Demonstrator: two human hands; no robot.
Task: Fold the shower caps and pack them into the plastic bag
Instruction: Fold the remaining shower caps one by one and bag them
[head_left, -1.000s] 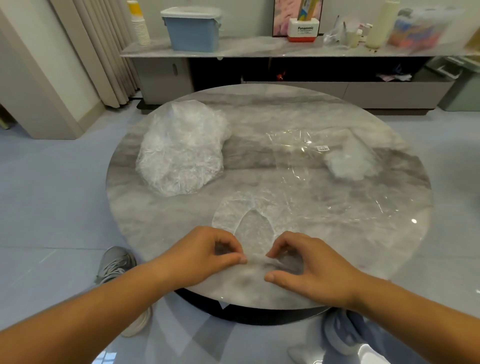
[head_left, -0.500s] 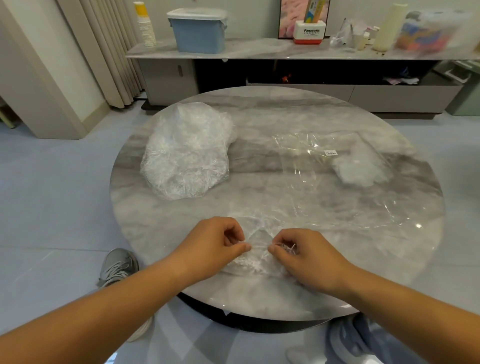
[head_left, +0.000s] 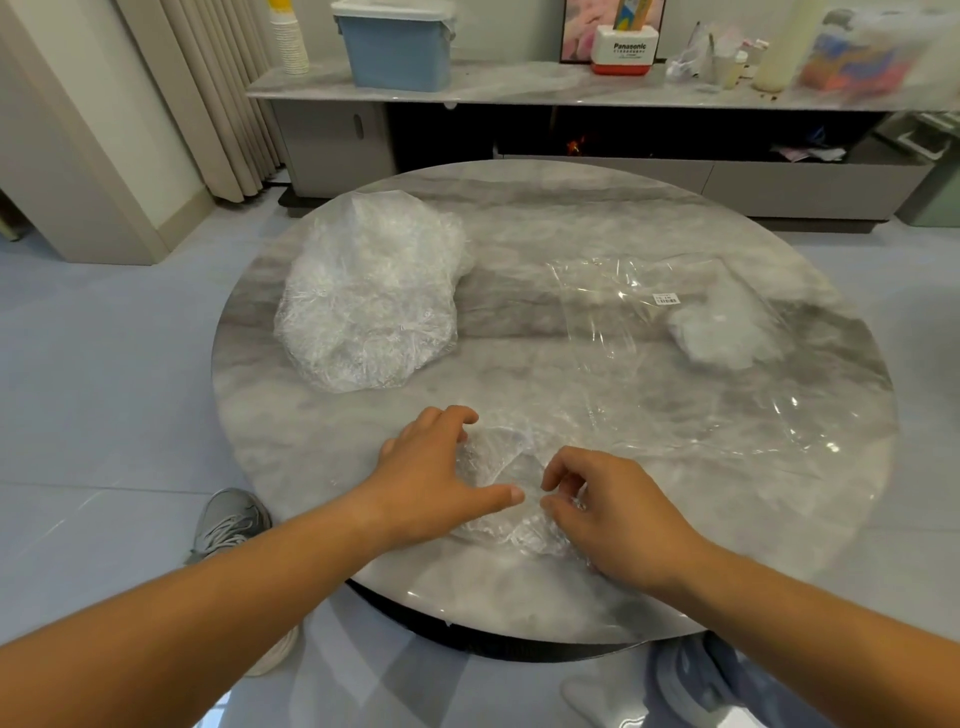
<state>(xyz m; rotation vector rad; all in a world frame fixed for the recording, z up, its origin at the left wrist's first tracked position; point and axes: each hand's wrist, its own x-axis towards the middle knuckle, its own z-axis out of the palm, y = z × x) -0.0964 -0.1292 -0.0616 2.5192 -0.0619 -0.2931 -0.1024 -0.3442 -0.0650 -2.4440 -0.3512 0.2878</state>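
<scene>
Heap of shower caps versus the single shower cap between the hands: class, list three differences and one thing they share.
The heap is big and puffed up; the single cap is small and flattened. The heap sits far left on the table; the single cap lies near its front edge. The heap is untouched; the left hand rests on the single cap and the right hand pinches it. Both are crinkled translucent plastic.

One crumpled shower cap (head_left: 498, 480) lies bottom middle, a pile of caps (head_left: 369, 296) upper left, the flat plastic bag (head_left: 649, 374) right.
</scene>
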